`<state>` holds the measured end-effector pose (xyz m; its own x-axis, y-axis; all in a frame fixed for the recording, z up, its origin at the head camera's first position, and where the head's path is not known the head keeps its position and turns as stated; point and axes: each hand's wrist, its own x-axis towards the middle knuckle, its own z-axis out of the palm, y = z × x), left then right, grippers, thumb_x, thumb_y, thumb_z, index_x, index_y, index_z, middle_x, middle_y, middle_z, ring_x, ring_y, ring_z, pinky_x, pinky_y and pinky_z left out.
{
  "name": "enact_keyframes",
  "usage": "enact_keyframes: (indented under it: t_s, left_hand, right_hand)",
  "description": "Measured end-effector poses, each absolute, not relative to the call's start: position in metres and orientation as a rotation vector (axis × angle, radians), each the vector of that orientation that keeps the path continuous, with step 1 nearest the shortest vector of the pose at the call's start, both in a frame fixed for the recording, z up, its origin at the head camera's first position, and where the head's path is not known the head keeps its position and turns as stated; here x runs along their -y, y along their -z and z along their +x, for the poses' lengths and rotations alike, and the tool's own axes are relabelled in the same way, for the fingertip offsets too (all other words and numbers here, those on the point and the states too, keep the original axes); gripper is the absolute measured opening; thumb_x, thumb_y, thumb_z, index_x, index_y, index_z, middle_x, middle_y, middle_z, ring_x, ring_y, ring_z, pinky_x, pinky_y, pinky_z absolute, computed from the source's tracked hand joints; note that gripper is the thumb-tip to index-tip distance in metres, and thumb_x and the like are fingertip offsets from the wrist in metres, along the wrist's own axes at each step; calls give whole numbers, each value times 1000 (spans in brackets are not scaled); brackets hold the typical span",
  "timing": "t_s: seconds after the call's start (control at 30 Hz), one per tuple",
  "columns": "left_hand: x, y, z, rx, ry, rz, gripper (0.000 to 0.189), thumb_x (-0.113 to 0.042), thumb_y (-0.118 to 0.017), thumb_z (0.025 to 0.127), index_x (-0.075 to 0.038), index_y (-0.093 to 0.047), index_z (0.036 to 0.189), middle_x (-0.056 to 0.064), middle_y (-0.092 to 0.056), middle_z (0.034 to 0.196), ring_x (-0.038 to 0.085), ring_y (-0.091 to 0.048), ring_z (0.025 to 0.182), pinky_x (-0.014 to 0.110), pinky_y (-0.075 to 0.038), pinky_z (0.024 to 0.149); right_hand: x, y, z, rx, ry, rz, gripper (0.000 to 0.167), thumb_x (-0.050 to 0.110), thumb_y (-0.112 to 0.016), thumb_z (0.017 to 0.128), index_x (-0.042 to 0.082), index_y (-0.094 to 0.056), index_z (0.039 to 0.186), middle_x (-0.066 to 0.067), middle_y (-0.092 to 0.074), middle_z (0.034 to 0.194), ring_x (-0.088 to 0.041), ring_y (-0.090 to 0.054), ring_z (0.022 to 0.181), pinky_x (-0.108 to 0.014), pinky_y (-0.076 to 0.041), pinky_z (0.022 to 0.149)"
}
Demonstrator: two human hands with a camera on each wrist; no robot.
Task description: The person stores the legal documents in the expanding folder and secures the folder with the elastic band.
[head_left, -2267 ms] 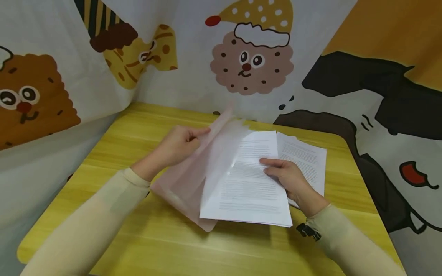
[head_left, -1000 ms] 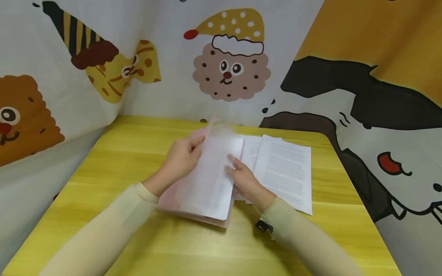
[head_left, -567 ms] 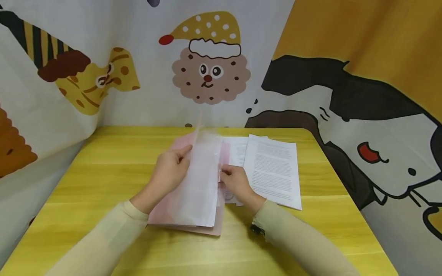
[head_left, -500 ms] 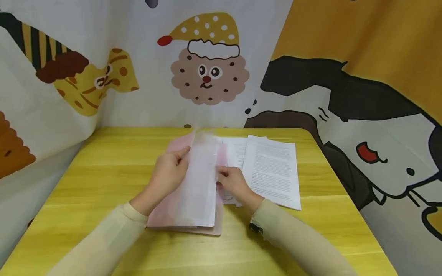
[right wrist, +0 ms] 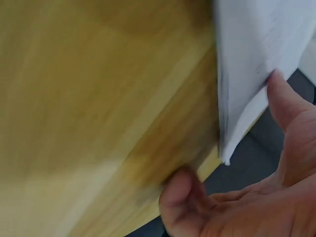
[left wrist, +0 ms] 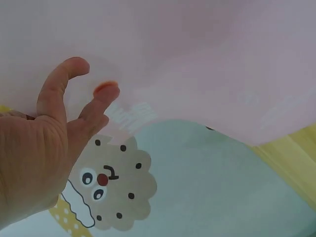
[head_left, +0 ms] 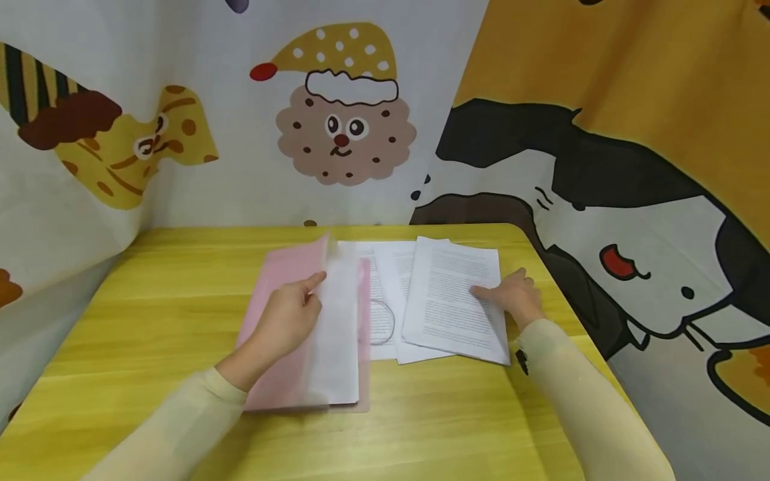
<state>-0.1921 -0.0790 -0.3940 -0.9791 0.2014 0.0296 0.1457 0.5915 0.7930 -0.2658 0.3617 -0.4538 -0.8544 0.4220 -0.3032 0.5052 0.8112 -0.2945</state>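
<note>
The folder (head_left: 283, 267) lies left of the middle of the table (head_left: 421, 427), toward the far edge, a leaf (left wrist: 197, 64) of it lifted over a white sheet (head_left: 339, 334). The left hand (head_left: 287, 317) is at this leaf, index finger and thumb a little apart along its edge; how firmly they hold it, if at all, I cannot tell from either view. The stack (head_left: 454, 294) lies near the table's far right corner, overlapping loose pages (head_left: 385, 274) that reach to the folder. The right hand (head_left: 516, 294) is at the stack's right side, thumb touching the top page, the other fingers spread apart from it beyond the edge.

I judge the stack light and floppy, its sheets apt to slide or crease. It is best taken by the right edge, thumb above and fingers beneath. The leaf looks thin, smooth and springy, so hold it by its free edge.
</note>
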Motion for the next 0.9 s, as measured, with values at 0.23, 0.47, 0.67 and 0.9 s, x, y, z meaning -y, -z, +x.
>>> enact_keyframes:
  t_s: [0.23,0.47,0.67,0.9]
  left_hand:
    - [86,395,-192,-2760,-1381,285,57,-5,-44,100,-4,-54,156,-10,-28,52,8,-28,45,20,-26,41]
    - [109,386,-188,-2744,-1422,337,55,-2,-46,100,-3,-56,154,-6,-35,59,7,-25,48,21,-27,44]
    - [147,374,-183,-2614,-1507,360,52,-6,-47,103,-10,-57,154,15,-66,78,6,-24,48,24,-27,45]
    - [181,367,-182,-2525,-1535,480,43,-12,-56,108,-13,-63,150,13,-70,143,-1,-48,67,17,-43,60]
  right_hand:
    - [-360,458,-276,-2766,631,589,117,43,-82,89,-26,-16,156,-47,-37,154,-52,-49,135,-59,-44,120]
    - [-359,457,-266,-2748,882,673,90,26,-82,91,-19,-37,154,-39,-48,153,-49,-54,134,-59,-46,117]
    - [-365,451,-263,-2751,1164,662,87,20,-71,98,-10,-24,164,-37,-40,161,-50,-50,140,-61,-43,120]
    - [-391,423,-238,-2770,1339,426,122,14,-73,100,35,29,163,-41,-21,169,-41,-70,117,-45,-62,95]
